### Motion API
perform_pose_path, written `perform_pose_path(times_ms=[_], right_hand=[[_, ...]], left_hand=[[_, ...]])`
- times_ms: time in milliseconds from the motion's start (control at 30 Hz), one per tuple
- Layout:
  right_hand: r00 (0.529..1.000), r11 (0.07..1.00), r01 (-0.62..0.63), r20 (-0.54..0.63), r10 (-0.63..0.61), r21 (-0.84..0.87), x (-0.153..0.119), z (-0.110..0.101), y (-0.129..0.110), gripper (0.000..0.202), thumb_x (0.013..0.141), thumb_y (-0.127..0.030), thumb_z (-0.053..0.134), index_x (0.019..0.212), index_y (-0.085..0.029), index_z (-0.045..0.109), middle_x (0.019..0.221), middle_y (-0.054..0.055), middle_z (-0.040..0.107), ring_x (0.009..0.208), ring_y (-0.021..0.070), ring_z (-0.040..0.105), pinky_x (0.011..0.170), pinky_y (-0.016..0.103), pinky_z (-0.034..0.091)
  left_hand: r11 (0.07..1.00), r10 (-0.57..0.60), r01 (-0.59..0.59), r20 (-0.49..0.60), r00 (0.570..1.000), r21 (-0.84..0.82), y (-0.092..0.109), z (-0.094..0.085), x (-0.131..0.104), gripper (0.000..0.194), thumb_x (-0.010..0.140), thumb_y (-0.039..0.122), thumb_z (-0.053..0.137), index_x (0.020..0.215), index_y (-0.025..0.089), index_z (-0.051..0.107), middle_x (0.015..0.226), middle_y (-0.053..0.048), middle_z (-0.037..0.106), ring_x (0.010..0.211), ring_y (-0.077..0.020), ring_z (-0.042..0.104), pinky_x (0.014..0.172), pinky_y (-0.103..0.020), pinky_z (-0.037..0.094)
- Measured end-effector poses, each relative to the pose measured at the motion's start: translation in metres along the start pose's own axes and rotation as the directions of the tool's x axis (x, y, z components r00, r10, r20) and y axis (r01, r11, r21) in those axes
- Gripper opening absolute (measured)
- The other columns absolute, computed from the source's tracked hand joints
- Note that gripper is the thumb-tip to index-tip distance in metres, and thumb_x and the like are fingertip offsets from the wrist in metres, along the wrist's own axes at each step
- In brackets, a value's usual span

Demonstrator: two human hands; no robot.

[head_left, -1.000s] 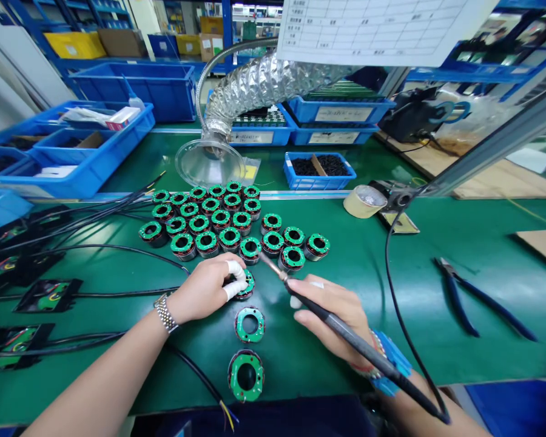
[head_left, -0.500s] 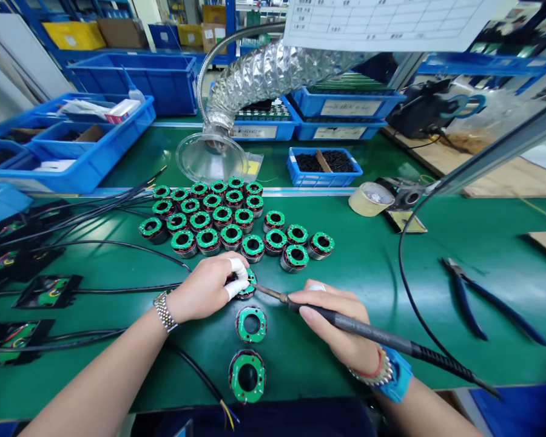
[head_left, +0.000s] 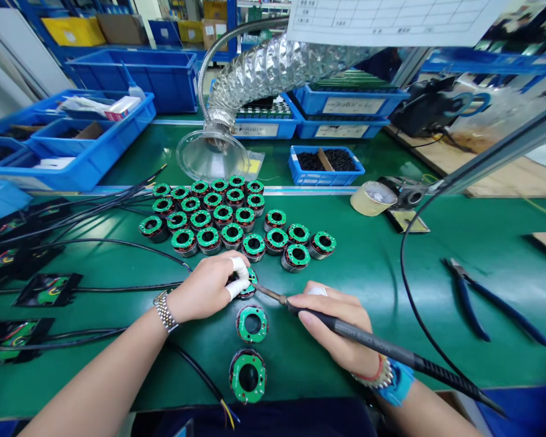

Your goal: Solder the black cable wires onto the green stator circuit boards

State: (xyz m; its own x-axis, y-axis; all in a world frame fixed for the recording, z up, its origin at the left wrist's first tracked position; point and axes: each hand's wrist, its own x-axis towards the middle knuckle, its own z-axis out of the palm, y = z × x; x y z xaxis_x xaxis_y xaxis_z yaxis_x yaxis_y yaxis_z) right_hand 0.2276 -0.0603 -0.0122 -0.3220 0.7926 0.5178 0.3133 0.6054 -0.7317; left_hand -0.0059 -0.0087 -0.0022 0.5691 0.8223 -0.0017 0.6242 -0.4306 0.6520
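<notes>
My left hand, white finger cots on its thumb and forefinger, is closed in a pinch at a small motor stator with a green ring-shaped circuit board. A black cable runs under this hand, and its end seems to be in the fingers, mostly hidden. In my right hand is a soldering iron, held like a pen. The iron's tip touches or nearly touches the board by my left fingertips. Nearer me stand two more stators, one behind the other.
Several stators stand grouped beyond my hands. Wired black housings lie left. Cutting pliers, a solder spool and the iron's stand are right. A fume hose hangs over the bench among blue bins.
The view has shifted very slightly. Both hands, the soldering iron and the stators keep almost the same places, with no visible change of grip.
</notes>
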Motion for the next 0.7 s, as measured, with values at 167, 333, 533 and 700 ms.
perform_pose_path(times_ms=[167, 333, 533, 700], right_hand=[[0.997, 0.996, 0.076, 0.012, -0.076, -0.04, 0.0017, 0.0, -0.0014, 0.021, 0.079, -0.012, 0.054, 0.094, -0.019, 0.067, 0.058, 0.001, 0.059, 0.055, 0.0132, 0.053, 0.052, 0.027, 0.047], [0.996, 0.996, 0.085, -0.007, -0.085, -0.015, 0.0023, -0.0025, -0.0024, 0.023, 0.078, -0.01, 0.053, 0.094, -0.018, 0.068, 0.059, 0.002, 0.06, 0.055, 0.014, 0.054, 0.051, 0.027, 0.047], [0.996, 0.996, 0.087, -0.02, -0.087, 0.001, 0.0013, -0.0031, -0.0021, 0.024, 0.076, -0.008, 0.054, 0.094, -0.017, 0.067, 0.059, 0.002, 0.06, 0.056, 0.0141, 0.054, 0.051, 0.027, 0.046], [0.995, 0.996, 0.089, -0.035, -0.089, 0.002, 0.0012, -0.002, -0.0007, 0.025, 0.076, -0.007, 0.054, 0.094, -0.017, 0.067, 0.057, 0.002, 0.058, 0.055, 0.0139, 0.053, 0.05, 0.027, 0.046]], left_hand=[[1.0, 0.01, -0.01, -0.008, 1.0, 0.015, -0.0003, -0.0002, 0.0001, 0.01, 0.081, 0.018, 0.052, 0.072, 0.017, 0.057, 0.099, -0.003, 0.061, 0.078, -0.0134, 0.06, 0.067, -0.023, 0.047], [1.0, 0.007, -0.007, -0.008, 1.0, 0.011, -0.0004, 0.0002, 0.0003, 0.011, 0.082, 0.018, 0.052, 0.072, 0.017, 0.056, 0.099, -0.003, 0.061, 0.078, -0.0135, 0.06, 0.068, -0.024, 0.047], [1.0, 0.004, -0.004, -0.004, 1.0, 0.011, -0.0009, 0.0014, 0.0007, 0.011, 0.082, 0.019, 0.052, 0.072, 0.017, 0.056, 0.098, -0.003, 0.061, 0.081, -0.0141, 0.06, 0.072, -0.025, 0.046], [1.0, 0.002, -0.002, -0.002, 1.0, 0.015, -0.0002, -0.0002, 0.0, 0.011, 0.082, 0.019, 0.052, 0.072, 0.017, 0.057, 0.1, -0.003, 0.061, 0.081, -0.0143, 0.06, 0.072, -0.026, 0.047]])
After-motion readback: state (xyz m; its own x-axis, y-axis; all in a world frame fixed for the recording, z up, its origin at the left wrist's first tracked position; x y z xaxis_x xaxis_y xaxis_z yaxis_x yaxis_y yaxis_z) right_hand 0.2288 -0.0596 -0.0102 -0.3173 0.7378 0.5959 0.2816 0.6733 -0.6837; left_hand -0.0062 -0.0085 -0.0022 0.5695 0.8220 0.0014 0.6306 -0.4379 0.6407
